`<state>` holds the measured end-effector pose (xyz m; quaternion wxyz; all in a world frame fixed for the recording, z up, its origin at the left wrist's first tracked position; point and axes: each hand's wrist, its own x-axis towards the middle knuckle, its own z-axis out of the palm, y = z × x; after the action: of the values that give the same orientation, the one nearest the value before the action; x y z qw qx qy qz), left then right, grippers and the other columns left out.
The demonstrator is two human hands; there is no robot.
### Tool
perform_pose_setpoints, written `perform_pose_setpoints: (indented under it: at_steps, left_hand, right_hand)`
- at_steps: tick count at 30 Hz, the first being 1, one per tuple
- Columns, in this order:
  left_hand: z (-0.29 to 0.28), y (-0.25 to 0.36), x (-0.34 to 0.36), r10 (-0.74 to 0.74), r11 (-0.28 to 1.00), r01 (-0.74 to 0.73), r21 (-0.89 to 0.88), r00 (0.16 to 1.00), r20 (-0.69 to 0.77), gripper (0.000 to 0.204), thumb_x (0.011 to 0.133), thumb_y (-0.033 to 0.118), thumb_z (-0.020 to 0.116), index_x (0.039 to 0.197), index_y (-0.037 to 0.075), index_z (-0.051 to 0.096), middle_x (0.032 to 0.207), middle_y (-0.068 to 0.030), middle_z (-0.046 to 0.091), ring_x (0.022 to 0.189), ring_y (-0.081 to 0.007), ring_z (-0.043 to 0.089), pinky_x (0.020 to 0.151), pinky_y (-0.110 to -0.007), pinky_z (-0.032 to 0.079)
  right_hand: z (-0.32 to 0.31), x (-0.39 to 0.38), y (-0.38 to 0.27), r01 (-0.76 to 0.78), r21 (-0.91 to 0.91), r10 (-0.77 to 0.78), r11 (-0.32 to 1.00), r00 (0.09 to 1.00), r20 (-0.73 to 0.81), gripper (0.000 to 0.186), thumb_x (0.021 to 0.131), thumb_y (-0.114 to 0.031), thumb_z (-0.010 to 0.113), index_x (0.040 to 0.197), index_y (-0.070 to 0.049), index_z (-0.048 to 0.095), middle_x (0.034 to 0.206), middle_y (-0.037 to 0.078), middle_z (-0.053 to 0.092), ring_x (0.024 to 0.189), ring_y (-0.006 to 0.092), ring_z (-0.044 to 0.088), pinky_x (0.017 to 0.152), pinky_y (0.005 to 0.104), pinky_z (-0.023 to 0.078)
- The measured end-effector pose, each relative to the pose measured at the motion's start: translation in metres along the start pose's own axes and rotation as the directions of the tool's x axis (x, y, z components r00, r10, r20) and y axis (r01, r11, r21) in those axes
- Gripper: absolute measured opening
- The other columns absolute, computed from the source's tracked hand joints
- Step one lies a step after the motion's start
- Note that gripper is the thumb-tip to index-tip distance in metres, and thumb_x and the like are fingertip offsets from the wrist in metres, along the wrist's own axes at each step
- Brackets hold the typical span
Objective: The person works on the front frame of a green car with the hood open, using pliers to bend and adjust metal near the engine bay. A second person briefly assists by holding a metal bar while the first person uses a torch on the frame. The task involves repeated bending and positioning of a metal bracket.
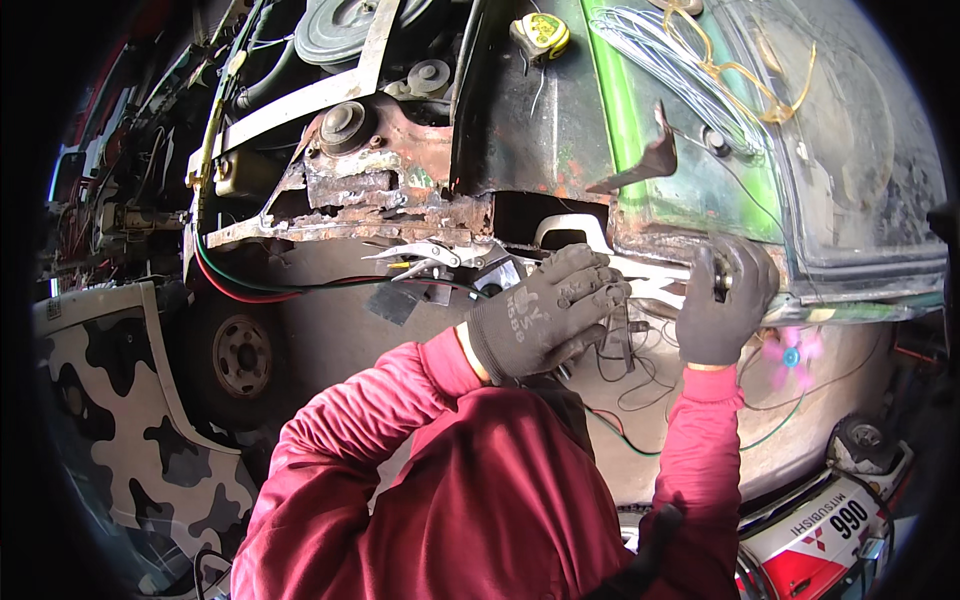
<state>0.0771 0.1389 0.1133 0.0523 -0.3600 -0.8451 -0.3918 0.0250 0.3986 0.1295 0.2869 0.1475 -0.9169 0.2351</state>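
Note:
My right hand [727,302], in a dark grey glove, curls round the handle end of a pale metal pair of locking C-clamp pliers [652,276]. Its arched jaw reaches up to an opening in the rusty lower edge of a green vehicle body [545,150]. Over the jaw side lies my left hand [545,315], gloved alike, fingers together and bent around the tool; part of what they touch is hidden. A second pair of locking pliers [425,255] sits left of my left hand, along the torn, rusted metal edge.
A yellow tape measure [542,36], a bent rusty bracket [650,155] and coiled pale wire [690,75] rest on the bodywork. Cables [635,390] trail on the floor. A camouflage panel [130,380] and wheel [242,356] stand left; a white-and-red vehicle [820,530] is lower right.

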Motion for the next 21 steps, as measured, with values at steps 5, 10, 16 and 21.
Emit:
perform_pose_setpoints:
  at_steps: [5, 10, 16, 21]
  left_hand:
    - [0.012, -0.002, 0.021, 0.035, 0.998, -0.038, 0.047, 0.997, 0.063, 0.048, 0.095, 0.028, 0.081, 0.134, 0.005, 0.069, 0.124, -0.0194, 0.069, 0.120, -0.0424, 0.064, 0.102, -0.052, 0.055]
    - [0.041, 0.038, 0.021, 0.083, 0.996, -0.084, -0.004, 0.989, -0.126, 0.030, 0.088, 0.019, 0.087, 0.113, 0.007, 0.076, 0.110, -0.0145, 0.070, 0.116, -0.0379, 0.067, 0.105, -0.050, 0.054]
    - [0.017, 0.055, -0.023, -0.053, 0.976, 0.102, 0.190, 0.968, -0.246, 0.043, 0.088, 0.017, 0.086, 0.128, 0.004, 0.076, 0.126, -0.0158, 0.076, 0.127, -0.0369, 0.069, 0.127, -0.062, 0.038]
    - [-0.057, -0.005, -0.030, -0.107, 0.819, 0.097, 0.566, 0.994, -0.016, 0.061, 0.087, 0.021, 0.087, 0.143, 0.009, 0.067, 0.135, -0.0169, 0.070, 0.134, -0.0392, 0.063, 0.123, -0.058, 0.041]
  right_hand:
    - [0.002, 0.000, 0.001, -0.026, 0.019, 0.027, 0.999, 0.999, -0.044, 0.032, 0.090, -0.017, 0.086, 0.118, -0.007, 0.074, 0.118, 0.015, 0.072, 0.114, 0.0399, 0.062, 0.104, 0.0530, 0.048]
    - [0.003, -0.001, 0.003, 0.014, 0.018, -0.013, 1.000, 0.996, -0.086, 0.025, 0.096, -0.020, 0.082, 0.117, -0.009, 0.075, 0.118, 0.013, 0.072, 0.113, 0.0390, 0.064, 0.102, 0.0520, 0.048]
    - [0.006, 0.000, 0.006, 0.027, 0.055, -0.019, 0.998, 0.990, -0.143, 0.022, 0.098, -0.027, 0.080, 0.113, -0.011, 0.077, 0.113, 0.011, 0.074, 0.110, 0.0370, 0.065, 0.100, 0.0510, 0.049]
    - [0.007, 0.000, 0.006, 0.029, 0.052, -0.020, 0.998, 0.986, -0.165, 0.022, 0.098, -0.028, 0.080, 0.112, -0.011, 0.078, 0.110, 0.011, 0.074, 0.106, 0.0376, 0.065, 0.096, 0.0503, 0.052]
